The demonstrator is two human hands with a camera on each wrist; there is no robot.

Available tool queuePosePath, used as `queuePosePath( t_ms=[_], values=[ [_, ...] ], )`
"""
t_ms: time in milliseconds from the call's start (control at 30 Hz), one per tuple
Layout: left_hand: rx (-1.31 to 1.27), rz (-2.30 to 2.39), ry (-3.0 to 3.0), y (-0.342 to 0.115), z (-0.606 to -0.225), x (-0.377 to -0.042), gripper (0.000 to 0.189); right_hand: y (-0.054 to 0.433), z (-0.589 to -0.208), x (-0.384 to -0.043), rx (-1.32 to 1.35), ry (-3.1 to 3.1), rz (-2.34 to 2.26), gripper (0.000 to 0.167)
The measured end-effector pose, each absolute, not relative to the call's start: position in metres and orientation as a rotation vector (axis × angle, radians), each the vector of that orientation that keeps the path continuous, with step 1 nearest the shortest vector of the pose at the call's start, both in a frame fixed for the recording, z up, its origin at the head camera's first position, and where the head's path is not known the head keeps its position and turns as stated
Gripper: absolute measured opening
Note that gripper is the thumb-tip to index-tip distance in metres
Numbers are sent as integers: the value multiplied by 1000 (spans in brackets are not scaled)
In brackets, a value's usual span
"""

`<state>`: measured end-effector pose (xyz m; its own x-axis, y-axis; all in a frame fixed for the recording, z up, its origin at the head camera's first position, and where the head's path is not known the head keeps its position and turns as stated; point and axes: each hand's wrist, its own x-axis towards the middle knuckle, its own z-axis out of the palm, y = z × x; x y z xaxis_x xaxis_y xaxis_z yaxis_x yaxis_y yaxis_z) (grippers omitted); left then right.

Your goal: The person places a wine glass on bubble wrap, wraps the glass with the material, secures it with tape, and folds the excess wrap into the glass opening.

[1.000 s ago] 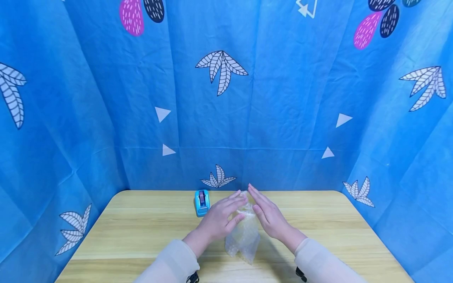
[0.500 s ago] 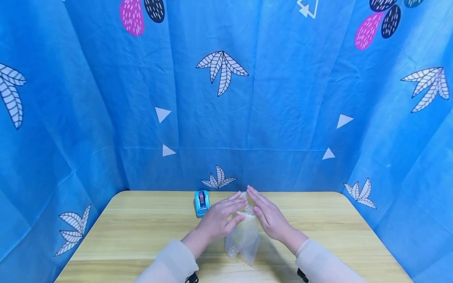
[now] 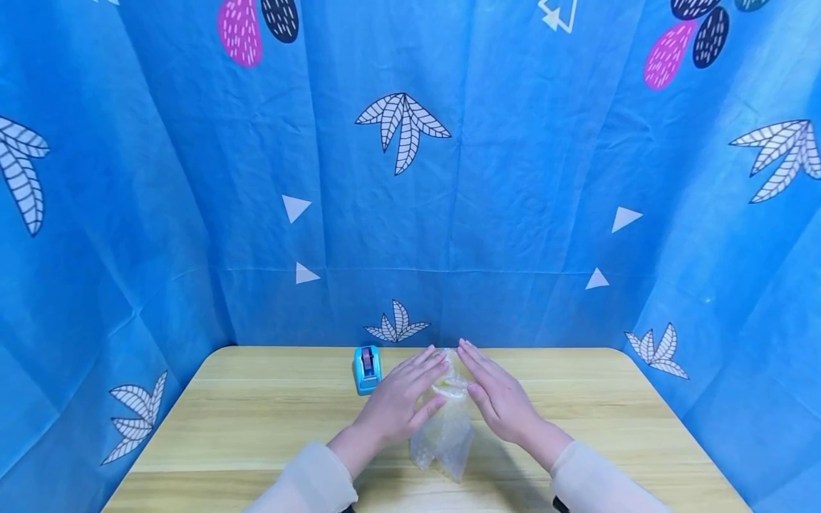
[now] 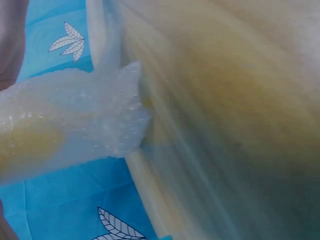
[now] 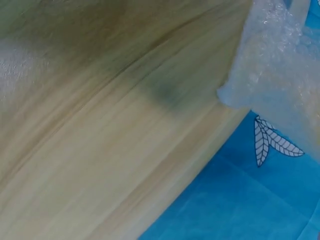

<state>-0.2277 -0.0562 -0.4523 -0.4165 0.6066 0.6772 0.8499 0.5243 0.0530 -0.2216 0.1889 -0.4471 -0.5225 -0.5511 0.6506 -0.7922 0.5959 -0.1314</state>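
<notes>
Between the two hands stands a bundle of clear bubble wrap [image 3: 447,431], with a pinched-in band near its top and loose corners spread at the bottom. Something yellowish shows through the bubble wrap [image 4: 75,115] in the left wrist view; its kind is hidden. The left hand [image 3: 399,400] lies along the bundle's left side, fingers straight, fingertips over its upper part. On the other side, the right hand [image 3: 503,399] has straight fingers slanting toward the top of the bundle. Whether its palm touches the wrap cannot be told. Bubble wrap [image 5: 280,75] also fills the right wrist view's upper right corner.
A light-blue tape dispenser [image 3: 368,370] stands on the wooden table [image 3: 269,427], left of the left hand and near the back edge. Blue patterned cloth [image 3: 526,178] hangs behind the table and at both sides.
The right hand has shifted slightly to the right, and the gap between the hands is a little wider. The bundle has barely moved, while the tape dispenser stays in place.
</notes>
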Motion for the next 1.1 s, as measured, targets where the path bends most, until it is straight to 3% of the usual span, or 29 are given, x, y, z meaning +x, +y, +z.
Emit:
queuePosePath(
  t_ms=[367,633,1100],
  values=[
    [-1223,-536,-1962,-59,-458,-228,38,191,-447,-219,1148,-2252,462,51],
    [-1230,-533,-1964,-59,-458,-229,37,194,-444,-222,1164,-2267,345,63],
    [-1241,-482,-2013,-64,-453,-226,42,195,-441,-218,1131,-2300,367,64]
  ],
)
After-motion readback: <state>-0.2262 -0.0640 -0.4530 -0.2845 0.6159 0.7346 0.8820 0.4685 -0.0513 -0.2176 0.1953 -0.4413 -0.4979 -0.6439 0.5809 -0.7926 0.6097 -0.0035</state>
